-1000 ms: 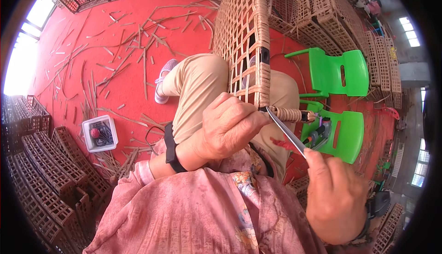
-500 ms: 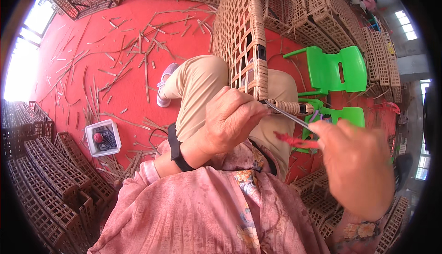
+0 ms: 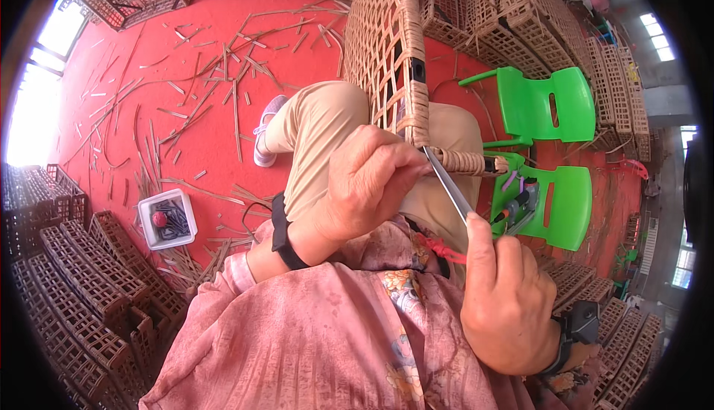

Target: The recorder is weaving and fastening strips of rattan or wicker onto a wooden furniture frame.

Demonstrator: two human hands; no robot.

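Note:
A woven rattan-like panel (image 3: 375,53) stands on edge between my knees, its dark frame showing through near a corner. At the lower corner, a short wrapped bar (image 3: 460,162) juts out to the right. My left hand (image 3: 368,179) is closed, thumb and fingers pinched right beside that corner; what lies between the fingertips is hidden. My right hand (image 3: 509,295) grips a slim metal-bladed tool (image 3: 450,187), its tip touching the corner close to my left fingertips. Something red and cord-like (image 3: 440,248) hangs beside my right hand; its link to the tool is unclear.
Two green plastic chairs (image 3: 547,105) stand at the right; the nearer seat (image 3: 554,205) bears a few tools. A white tub (image 3: 167,220) of dark pieces sits on the red floor (image 3: 89,120) at left, among scattered strips. Stacked woven panels (image 3: 78,276) line the sides.
My right hand has swung down and left, closer to my body, bringing the blade to a steeper angle. My left hand stays by the corner, and the panel has shifted slightly.

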